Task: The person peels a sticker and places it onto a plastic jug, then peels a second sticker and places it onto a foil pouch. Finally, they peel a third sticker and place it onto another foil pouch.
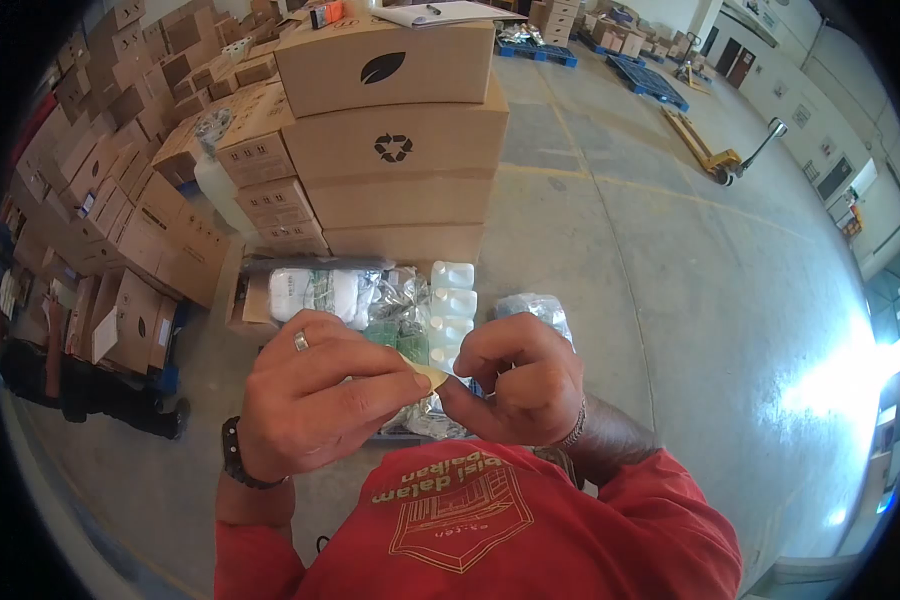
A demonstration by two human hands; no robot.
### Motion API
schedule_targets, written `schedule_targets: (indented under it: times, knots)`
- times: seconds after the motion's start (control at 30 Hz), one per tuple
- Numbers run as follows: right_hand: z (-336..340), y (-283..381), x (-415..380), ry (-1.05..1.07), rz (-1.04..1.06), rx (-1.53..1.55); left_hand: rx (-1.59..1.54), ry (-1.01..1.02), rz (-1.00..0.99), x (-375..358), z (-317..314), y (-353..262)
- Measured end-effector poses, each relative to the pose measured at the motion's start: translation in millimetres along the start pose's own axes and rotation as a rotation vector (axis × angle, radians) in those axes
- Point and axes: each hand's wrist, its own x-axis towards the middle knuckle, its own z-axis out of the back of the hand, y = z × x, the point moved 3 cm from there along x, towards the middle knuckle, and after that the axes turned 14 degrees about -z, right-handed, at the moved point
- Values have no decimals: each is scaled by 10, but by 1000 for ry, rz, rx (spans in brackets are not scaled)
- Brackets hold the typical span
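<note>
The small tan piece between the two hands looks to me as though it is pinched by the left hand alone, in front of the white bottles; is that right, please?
Not quite: the head view shows both hands pinching it. The left hand and the right hand each hold the small tan piece between thumb and fingers. It does sit in front of the white bottles.

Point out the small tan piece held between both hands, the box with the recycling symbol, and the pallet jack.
Tan piece [428, 372], head view, its visible middle.
Recycling-symbol box [395, 147], head view, front face.
Pallet jack [708, 154], head view, its yellow forks.
</note>
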Motion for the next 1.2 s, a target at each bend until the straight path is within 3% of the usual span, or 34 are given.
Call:
schedule_targets:
  times: [0.23, 0.87, 0.93, 1.2]
  knots:
    - [11, -12, 34, 84, -2, -18, 38, 35, -8, 13, 7, 11]
    - [71, -42, -51, 46, 8, -108, 36, 55, -5, 63, -93, 31]
    - [80, -36, -58, 37, -68, -73, 43, 54, -11, 72, -100, 37]
    - [70, -120, -72, 4, 11, -168, 37, 37, 6, -46, -188, 85]
